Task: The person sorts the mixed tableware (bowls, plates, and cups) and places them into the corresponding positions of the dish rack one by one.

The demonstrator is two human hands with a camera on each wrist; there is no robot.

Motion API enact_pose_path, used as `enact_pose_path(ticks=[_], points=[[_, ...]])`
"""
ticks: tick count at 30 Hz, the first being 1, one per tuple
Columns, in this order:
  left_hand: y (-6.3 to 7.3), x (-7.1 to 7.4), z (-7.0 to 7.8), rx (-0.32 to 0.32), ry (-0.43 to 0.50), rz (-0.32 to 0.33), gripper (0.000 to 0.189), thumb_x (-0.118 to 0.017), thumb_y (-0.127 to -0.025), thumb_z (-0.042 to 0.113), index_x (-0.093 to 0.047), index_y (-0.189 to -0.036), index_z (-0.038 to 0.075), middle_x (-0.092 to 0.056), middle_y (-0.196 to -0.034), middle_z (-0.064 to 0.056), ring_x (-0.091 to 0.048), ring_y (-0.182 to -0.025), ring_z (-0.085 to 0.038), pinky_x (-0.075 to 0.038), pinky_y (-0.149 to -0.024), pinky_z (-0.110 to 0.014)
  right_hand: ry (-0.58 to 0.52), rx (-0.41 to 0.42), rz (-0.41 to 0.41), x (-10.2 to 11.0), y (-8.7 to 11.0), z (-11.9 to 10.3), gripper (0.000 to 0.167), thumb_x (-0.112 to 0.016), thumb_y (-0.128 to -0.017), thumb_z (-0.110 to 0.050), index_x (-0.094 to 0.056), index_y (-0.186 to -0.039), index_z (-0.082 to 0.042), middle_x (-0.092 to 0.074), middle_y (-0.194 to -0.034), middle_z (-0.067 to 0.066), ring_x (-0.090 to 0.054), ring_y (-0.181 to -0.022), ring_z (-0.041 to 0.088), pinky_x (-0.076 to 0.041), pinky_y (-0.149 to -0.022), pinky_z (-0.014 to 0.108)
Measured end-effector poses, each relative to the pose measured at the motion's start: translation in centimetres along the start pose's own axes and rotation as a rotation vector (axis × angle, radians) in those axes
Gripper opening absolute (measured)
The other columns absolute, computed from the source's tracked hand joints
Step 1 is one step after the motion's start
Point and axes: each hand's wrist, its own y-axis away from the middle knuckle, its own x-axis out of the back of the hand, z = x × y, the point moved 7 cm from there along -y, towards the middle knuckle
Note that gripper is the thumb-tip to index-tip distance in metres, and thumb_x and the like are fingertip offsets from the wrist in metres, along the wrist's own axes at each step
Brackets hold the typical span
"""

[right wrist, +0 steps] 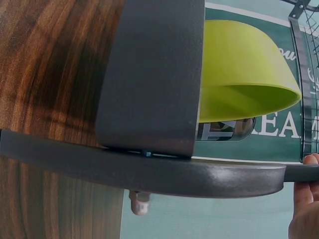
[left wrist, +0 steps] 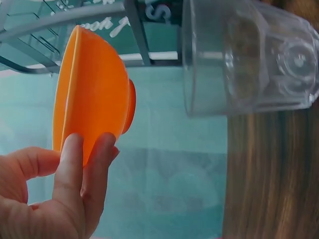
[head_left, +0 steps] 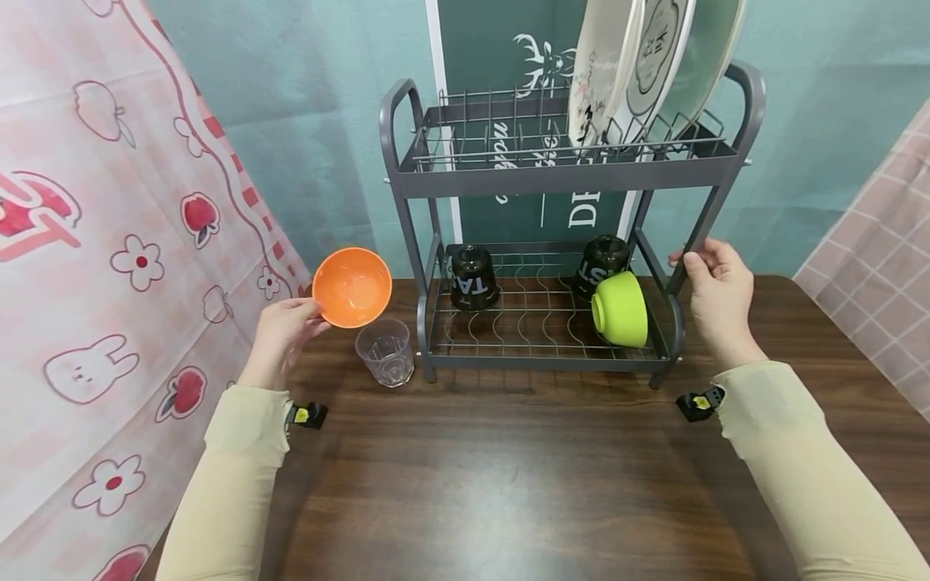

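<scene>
My left hand (head_left: 286, 327) pinches the rim of an orange bowl (head_left: 353, 288), thumb on one side and fingers on the outer wall. In the left wrist view the bowl (left wrist: 97, 84) is seen side-on, raised off the table. Below and right of it a clear glass (head_left: 387, 353) stands on the table beside the rack. My right hand (head_left: 719, 290) grips the right upright of a grey two-tier dish rack (head_left: 538, 363). On the lower tier near that hand, a lime green bowl (head_left: 621, 311) lies on its side.
Two black cups (head_left: 474, 278) with white lettering sit upside down on the lower tier. Several plates (head_left: 657, 64) stand upright at the right of the upper tier. A patterned cloth (head_left: 131, 282) hangs along the left, and a teal curtain (head_left: 291, 121) behind.
</scene>
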Motion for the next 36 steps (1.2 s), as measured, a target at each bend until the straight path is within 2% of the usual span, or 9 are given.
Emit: enact_pose_path(ticks=[3,5,17,22,26,29,31,34,36], points=[[0.9,-0.5,0.2,-0.01,0.018,-0.044,0.008,-0.052,-0.092,0.007,-0.059,-0.091,0.004,-0.061,-0.073,0.008,-0.061,-0.066,-0.001,-0.053,-0.066,-0.015,-0.014,0.01,-0.001,0.0,0.2,-0.5,0.014,-0.05,-0.094,-0.009,-0.058,-0.103,-0.017,-0.064,-0.079,-0.017,-0.06,-0.078,-0.003,-0.043,-0.075,0.008],[1.4,-0.9,0.3,-0.013,0.043,-0.067,0.012,-0.052,-0.091,0.005,-0.059,-0.082,0.009,-0.062,-0.071,0.008,-0.062,-0.065,-0.002,-0.053,-0.066,-0.015,-0.018,0.011,0.0,0.0,0.3,-0.6,0.015,-0.05,-0.093,-0.009,-0.059,-0.103,-0.016,-0.064,-0.079,-0.017,-0.06,-0.078,-0.003,-0.043,-0.075,0.008],[3.6,-3.4,-0.3,-0.046,0.095,-0.179,0.025,-0.05,-0.089,-0.002,-0.062,-0.072,0.013,-0.064,-0.069,0.006,-0.063,-0.065,-0.004,-0.054,-0.065,-0.018,-0.017,-0.08,-0.02,0.3,-0.2,1.2,0.018,-0.052,-0.094,-0.016,-0.057,-0.111,-0.017,-0.065,-0.088,-0.017,-0.059,-0.09,0.0,-0.041,-0.078,0.008],[4.4,-4.6,-1.0,-0.041,0.113,-0.2,0.013,-0.049,-0.087,-0.005,-0.06,-0.083,0.001,-0.063,-0.069,0.005,-0.063,-0.064,-0.004,-0.054,-0.064,-0.018,0.072,-0.18,-0.049,0.2,0.8,0.9,0.037,-0.046,-0.096,-0.02,-0.047,-0.132,-0.011,-0.059,-0.111,-0.014,-0.051,-0.11,0.001,-0.039,-0.088,0.008],[4.8,-5.7,-1.4,-0.037,0.072,-0.223,0.02,-0.051,-0.087,-0.004,-0.053,-0.104,-0.013,-0.064,-0.068,0.007,-0.064,-0.063,-0.003,-0.054,-0.064,-0.017,0.068,-0.232,0.066,0.4,2.2,0.0,0.035,-0.045,-0.095,-0.014,-0.045,-0.13,-0.011,-0.051,-0.113,-0.013,-0.047,-0.113,0.004,-0.038,-0.093,0.01],[5.1,-6.8,-1.4,-0.049,0.036,-0.245,0.03,-0.052,-0.088,-0.002,-0.049,-0.112,-0.018,-0.064,-0.068,0.008,-0.064,-0.064,-0.002,-0.054,-0.063,-0.017,-0.021,-0.163,0.148,0.2,3.3,-1.1,0.027,-0.045,-0.092,-0.004,-0.049,-0.117,-0.012,-0.052,-0.107,-0.011,-0.049,-0.108,0.005,-0.038,-0.09,0.01],[5.4,-7.5,-1.4,-0.062,0.02,-0.261,0.032,-0.053,-0.088,-0.001,-0.048,-0.114,-0.019,-0.064,-0.069,0.008,-0.064,-0.064,-0.003,-0.054,-0.064,-0.018,-0.061,-0.078,0.159,-0.3,4.3,-2.2,0.025,-0.045,-0.091,0.0,-0.05,-0.112,-0.013,-0.053,-0.106,-0.008,-0.05,-0.105,0.005,-0.038,-0.087,0.01],[5.7,-8.7,-1.3,-0.073,-0.005,-0.275,0.032,-0.054,-0.088,0.0,-0.051,-0.114,-0.017,-0.064,-0.072,0.007,-0.065,-0.064,-0.003,-0.054,-0.064,-0.019,-0.09,0.048,0.112,-1.4,5.9,-4.1,0.024,-0.045,-0.091,0.002,-0.052,-0.11,-0.01,-0.056,-0.105,-0.005,-0.053,-0.102,0.008,-0.04,-0.086,0.012],[6.0,-9.5,-1.2,-0.08,-0.033,-0.279,0.031,-0.056,-0.087,0.001,-0.053,-0.113,-0.016,-0.065,-0.073,0.006,-0.065,-0.065,-0.004,-0.055,-0.064,-0.02,-0.14,0.078,0.033,-2.5,6.9,-5.0,0.021,-0.047,-0.091,0.002,-0.053,-0.11,-0.007,-0.058,-0.103,-0.004,-0.055,-0.1,0.008,-0.042,-0.085,0.012]])
